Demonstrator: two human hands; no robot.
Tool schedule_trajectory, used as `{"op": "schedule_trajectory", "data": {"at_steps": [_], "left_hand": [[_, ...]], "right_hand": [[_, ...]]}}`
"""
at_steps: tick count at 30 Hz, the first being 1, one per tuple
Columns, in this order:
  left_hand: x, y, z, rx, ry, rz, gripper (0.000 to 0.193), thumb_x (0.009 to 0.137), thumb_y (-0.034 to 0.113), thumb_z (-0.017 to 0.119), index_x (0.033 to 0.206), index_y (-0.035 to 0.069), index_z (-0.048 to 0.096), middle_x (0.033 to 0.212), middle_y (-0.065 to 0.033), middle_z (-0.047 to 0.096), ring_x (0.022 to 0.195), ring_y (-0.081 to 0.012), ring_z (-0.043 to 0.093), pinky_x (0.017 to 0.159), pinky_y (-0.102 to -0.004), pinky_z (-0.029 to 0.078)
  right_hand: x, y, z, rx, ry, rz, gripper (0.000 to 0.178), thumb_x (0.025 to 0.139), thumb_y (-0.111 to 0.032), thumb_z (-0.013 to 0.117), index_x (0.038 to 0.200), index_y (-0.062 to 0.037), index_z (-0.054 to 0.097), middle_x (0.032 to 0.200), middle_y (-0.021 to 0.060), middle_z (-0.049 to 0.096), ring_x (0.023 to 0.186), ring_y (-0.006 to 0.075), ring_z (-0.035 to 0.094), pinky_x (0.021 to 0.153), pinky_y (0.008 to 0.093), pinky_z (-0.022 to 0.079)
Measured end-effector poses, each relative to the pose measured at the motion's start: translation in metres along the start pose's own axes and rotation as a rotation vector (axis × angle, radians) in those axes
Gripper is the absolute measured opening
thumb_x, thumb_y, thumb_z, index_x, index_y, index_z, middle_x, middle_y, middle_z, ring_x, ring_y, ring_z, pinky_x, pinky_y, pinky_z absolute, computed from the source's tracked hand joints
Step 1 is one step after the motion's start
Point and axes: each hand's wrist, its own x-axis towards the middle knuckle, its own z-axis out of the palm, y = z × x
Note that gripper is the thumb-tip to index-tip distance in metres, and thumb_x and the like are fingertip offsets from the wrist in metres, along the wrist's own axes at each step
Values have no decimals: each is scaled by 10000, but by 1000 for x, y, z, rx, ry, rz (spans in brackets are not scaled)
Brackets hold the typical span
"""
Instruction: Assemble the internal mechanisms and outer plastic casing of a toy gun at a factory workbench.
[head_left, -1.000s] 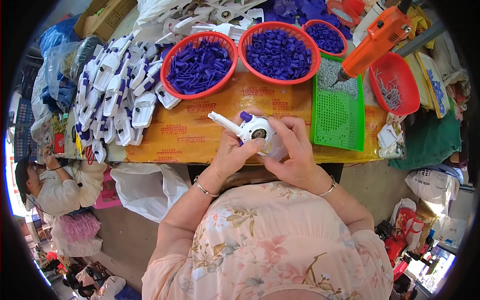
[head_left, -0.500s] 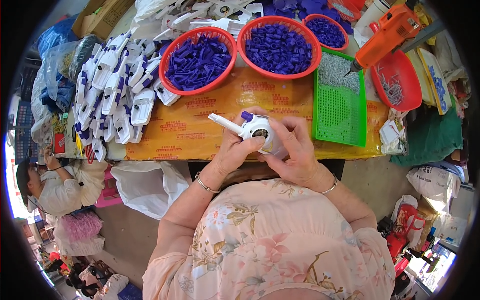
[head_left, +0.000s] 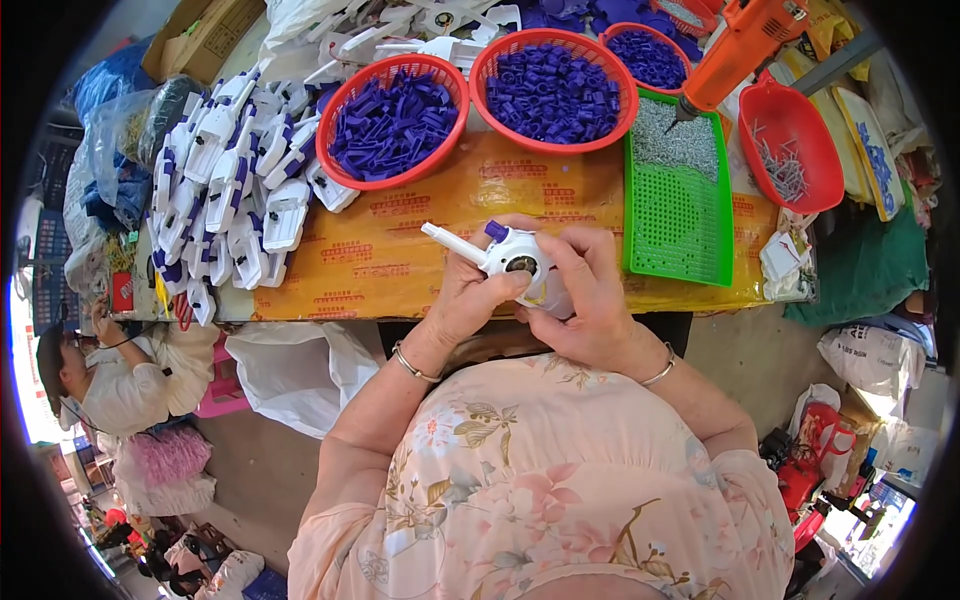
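Observation:
Between my hands, near the table's front edge, is a white plastic housing (head_left: pixel 516 246) with a long narrow spout-like arm pointing to the upper left. A purple piece sticks out of its top, and a dark round part shows in its face. My left hand (head_left: pixel 478 297) grips the housing from the left, its thumb pressed by the dark round part. Fingers of my right hand (head_left: pixel 590 300) close round the right side of the same housing. Its underside and some of my fingertips are hidden.
Red baskets (head_left: pixel 463 110) of purple parts line the back. A green tray (head_left: pixel 728 250) of small screws lies right, under a hanging orange power screwdriver (head_left: pixel 745 45). Beside it is a red scoop (head_left: pixel 835 170). White assemblies (head_left: pixel 215 190) are heaped left; another person (head_left: pixel 130 385) sits beyond.
My hands and the housing stay nearly where they were. The orange screwdriver appears a little farther up and left. The view itself has shifted slightly.

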Motion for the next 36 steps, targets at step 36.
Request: {"op": "schedule_trajectory", "data": {"at_steps": [36], "left_hand": [[1, 8, 2, -48, 79, -27, 407, 805, 57, 611, 1192, 17, 489, 969, -73, 616, 776, -126, 616, 611, -259, 533]], "right_hand": [[-2, 10, 0, 229, -66, 233, 683, 671, -82, 767, 1287, -24, 477, 1136, 148, 457, 1059, 268, 489, 899, 348, 428]]}}
